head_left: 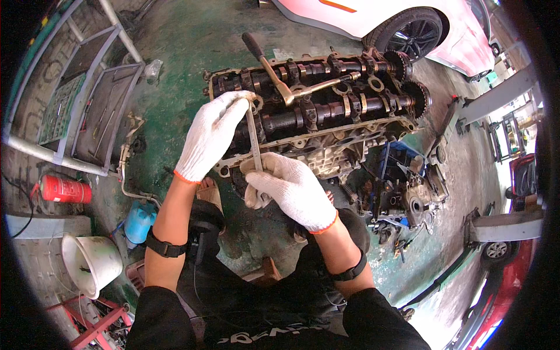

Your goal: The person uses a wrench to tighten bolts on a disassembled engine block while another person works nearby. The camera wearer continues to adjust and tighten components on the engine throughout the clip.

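Both my hands wear white knit gloves with orange cuffs. My left hand (pixel 217 131) pinches the upper end of a slim, flat metal bar (pixel 254 139), over the left end of an engine's cylinder head (pixel 274 142). Lower down, my right hand (pixel 290 185) has its fingers closed round the bar's other end, just in front of the head's near edge. Whether the bar is a wrench or a measuring tool, I cannot make out. Two dark camshafts (pixel 335 111) with toothed sprockets (pixel 417 100) run along the head. Across them lies a ratchet handle with a long extension (pixel 279 81).
A blue crate (pixel 392 154) and loose engine parts (pixel 417 198) sit at the right. Leftward are a metal rack (pixel 108 116), a red fire extinguisher (pixel 65 189), a blue jug (pixel 140 223) and a white bucket (pixel 93 265). A light-coloured car (pixel 385 17) stands beyond the engine.
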Tool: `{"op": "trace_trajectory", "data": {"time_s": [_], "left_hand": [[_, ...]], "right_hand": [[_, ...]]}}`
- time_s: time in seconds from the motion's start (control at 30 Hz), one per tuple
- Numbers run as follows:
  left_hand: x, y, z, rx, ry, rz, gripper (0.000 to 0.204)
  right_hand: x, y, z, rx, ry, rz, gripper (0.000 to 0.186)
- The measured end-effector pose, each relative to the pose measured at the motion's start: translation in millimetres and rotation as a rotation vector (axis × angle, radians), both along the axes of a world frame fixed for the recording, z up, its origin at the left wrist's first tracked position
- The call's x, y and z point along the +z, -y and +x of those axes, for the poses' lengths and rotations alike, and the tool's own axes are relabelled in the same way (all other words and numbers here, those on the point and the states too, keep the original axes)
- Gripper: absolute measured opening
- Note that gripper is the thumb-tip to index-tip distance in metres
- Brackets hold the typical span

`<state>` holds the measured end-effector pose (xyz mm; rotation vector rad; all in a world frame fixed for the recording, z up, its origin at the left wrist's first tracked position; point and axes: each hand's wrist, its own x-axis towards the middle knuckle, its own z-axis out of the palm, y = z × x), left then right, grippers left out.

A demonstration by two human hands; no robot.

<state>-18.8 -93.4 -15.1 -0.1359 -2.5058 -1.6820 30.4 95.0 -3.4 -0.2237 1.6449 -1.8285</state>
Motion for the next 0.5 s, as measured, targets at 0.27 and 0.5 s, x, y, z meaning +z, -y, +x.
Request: {"op": "trace_trajectory", "data": {"time_s": [0.27, 0.5], "left_hand": [[-2, -5, -1, 0.034, 0.081, 0.074, 0.029], [-3, -2, -2, 0.049, 0.094, 0.006, 0.027]], "right_hand": [[7, -12, -5, -0.091, -0.021, -0.019, 0.027], [11, -28, -16, -0.475, -0.084, -0.092, 0.030]]}}
